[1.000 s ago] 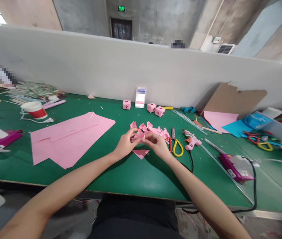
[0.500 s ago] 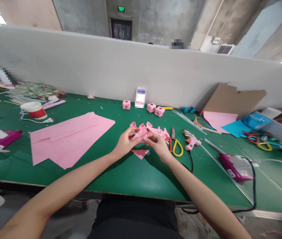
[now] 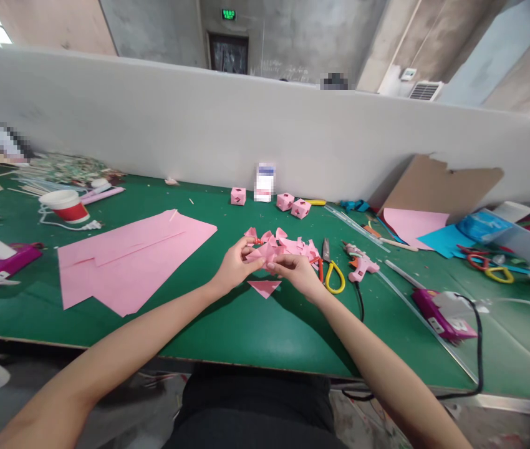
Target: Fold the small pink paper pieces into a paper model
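Note:
My left hand (image 3: 239, 265) and my right hand (image 3: 295, 269) meet over the middle of the green table, both with fingers closed on a folded pink paper piece (image 3: 267, 252) between them. Just below it a pink paper triangle (image 3: 265, 287) lies flat on the table. Behind and beside my fingers is a pile of small folded pink pieces (image 3: 300, 247). Scissors with a yellow and a red handle (image 3: 335, 277) rest to the right of my right hand. Farther back stand pink paper cubes (image 3: 238, 196), one left of a small card and two right of it.
Large pink sheets (image 3: 129, 265) cover the table at left, near a red-and-white cup (image 3: 65, 207). At right are a pink glue gun (image 3: 362, 265) with its black cord, a magenta power strip (image 3: 443, 317), clear strips and leaning cardboard (image 3: 443, 184). A grey partition (image 3: 190, 131) runs behind.
The pink piece between my fingers has changed shape, its folds now standing more open. My hands have stayed in nearly the same place.

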Motion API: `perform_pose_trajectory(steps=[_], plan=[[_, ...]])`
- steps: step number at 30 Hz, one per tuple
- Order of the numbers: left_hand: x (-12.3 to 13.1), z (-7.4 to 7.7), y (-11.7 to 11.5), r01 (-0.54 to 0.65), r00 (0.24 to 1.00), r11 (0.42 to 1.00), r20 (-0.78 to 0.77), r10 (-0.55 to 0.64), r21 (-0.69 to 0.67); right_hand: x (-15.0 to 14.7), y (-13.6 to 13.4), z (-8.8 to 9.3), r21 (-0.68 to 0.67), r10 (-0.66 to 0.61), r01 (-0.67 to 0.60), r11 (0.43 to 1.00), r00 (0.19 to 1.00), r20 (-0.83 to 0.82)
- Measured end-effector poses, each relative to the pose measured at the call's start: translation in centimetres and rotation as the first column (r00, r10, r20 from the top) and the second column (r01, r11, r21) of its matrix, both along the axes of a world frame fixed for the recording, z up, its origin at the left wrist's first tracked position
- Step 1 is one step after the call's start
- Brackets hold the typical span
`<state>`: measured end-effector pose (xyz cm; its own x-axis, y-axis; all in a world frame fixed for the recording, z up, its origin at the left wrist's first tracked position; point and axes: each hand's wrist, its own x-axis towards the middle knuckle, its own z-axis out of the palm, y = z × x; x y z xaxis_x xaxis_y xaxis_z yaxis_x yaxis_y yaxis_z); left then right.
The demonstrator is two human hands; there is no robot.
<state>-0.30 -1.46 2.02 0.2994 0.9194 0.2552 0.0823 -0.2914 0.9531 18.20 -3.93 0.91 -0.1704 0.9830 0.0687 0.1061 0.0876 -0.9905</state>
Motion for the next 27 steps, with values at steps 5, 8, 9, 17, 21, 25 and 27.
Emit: perform_pose_trajectory(steps=[5, 8, 9, 17, 21, 25, 27], plan=[[0.05, -0.62, 0.27, 0.039, 0.998, 0.999, 0.058, -0.038, -0.011, -0.12, 0.06, -0.07, 0.021, -0.058, 0.058, 0.998, 0.998, 0.015], [0.09, -0.95, 0.42, 0.049, 0.995, 0.999, 0.082, -0.048, -0.008, -0.22, 0.09, 0.02, 0.02, -0.084, 0.084, 0.996, 0.996, -0.016], [0.09, -1.03, 0.46, 0.047, 0.995, 0.999, 0.085, -0.046, -0.004, -0.24, 0.09, 0.04, 0.017, -0.085, 0.086, 0.996, 0.996, -0.029], [0.13, -0.82, 0.31, 0.039, 0.993, 0.999, 0.114, -0.038, -0.006, -0.47, -0.22, 0.26, -0.007, -0.077, 0.076, 0.997, 0.995, -0.069], [0.15, -0.78, 0.28, 0.039, 0.992, 0.999, 0.123, -0.037, -0.013, -0.48, -0.21, 0.24, -0.01, -0.068, 0.067, 0.998, 0.994, -0.087], [0.1, -0.97, 0.44, 0.03, 0.994, 1.0, 0.107, -0.031, 0.004, -0.44, -0.08, 0.11, -0.018, -0.066, 0.065, 0.998, 0.994, -0.091], [0.07, -1.04, 0.51, 0.039, 0.994, 0.999, 0.1, -0.04, 0.008, -0.44, -0.07, 0.13, -0.027, -0.072, 0.07, 0.997, 0.993, -0.094]])
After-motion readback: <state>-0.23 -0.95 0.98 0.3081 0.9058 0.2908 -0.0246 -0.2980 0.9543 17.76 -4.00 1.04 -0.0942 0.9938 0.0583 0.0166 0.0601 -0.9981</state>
